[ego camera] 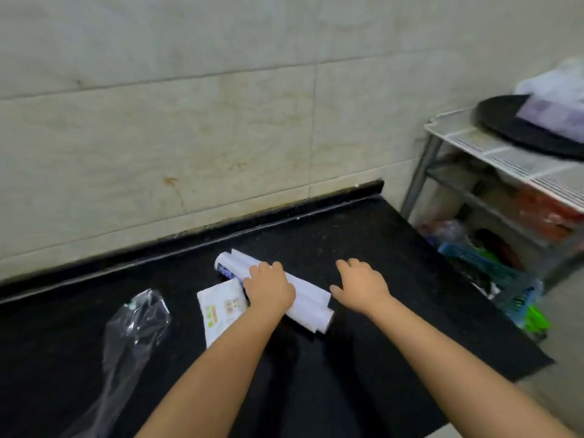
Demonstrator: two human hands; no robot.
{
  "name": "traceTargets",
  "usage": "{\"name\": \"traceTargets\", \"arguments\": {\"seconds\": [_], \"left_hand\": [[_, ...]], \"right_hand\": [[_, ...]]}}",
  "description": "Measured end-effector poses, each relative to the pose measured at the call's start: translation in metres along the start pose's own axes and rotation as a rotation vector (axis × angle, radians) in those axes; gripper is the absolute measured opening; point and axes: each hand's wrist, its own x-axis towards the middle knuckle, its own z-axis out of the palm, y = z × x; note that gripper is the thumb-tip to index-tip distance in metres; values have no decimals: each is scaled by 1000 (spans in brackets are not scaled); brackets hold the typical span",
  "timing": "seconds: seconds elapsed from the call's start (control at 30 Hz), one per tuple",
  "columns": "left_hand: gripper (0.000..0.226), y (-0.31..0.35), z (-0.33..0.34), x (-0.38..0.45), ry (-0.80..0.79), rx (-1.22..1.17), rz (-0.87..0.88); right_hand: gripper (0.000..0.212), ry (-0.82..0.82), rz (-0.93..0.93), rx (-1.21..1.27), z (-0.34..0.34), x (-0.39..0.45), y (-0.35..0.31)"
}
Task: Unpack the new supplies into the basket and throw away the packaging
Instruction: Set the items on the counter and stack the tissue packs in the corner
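Note:
A white roll (303, 295) with a blue printed end lies slanted on the black countertop (363, 235). My left hand (269, 287) lies over its middle, fingers curled on it. Just right of the roll, my right hand (360, 284) hovers with fingers spread and nothing in it. A white printed paper insert (221, 306) lies flat beside the roll, partly under my left wrist. A clear plastic wrapper (132, 336) lies crumpled at the left. A blue basket (493, 273) sits low on the floor at the right, past the counter's end.
A tiled wall (189, 121) backs the counter. At the right stands a metal rack (505, 159) with a white slatted shelf, a black round pan (512, 128) and bags on top, and red and green items below. The counter ends at a front right corner (550, 361).

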Motion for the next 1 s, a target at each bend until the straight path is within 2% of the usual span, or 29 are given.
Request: {"name": "traceTargets", "arguments": {"seconds": [0.23,0.43,0.57,0.67,1.0], "left_hand": [[45,182,-56,-36,75,103,432],[41,347,-84,-88,191,52,623],[43,441,-94,-112,285,-21,617],[42,490,-100,-117,321,-14,574],[42,572,-124,-42,350,62,384]], "right_hand": [[42,251,211,-2,-92,-68,141],[35,410,363,-12,-169,-128,289],[34,502,361,-23,-208,-147,371],[40,500,328,-11,-227,-148,422],[43,511,218,104,-267,-51,526]]}}
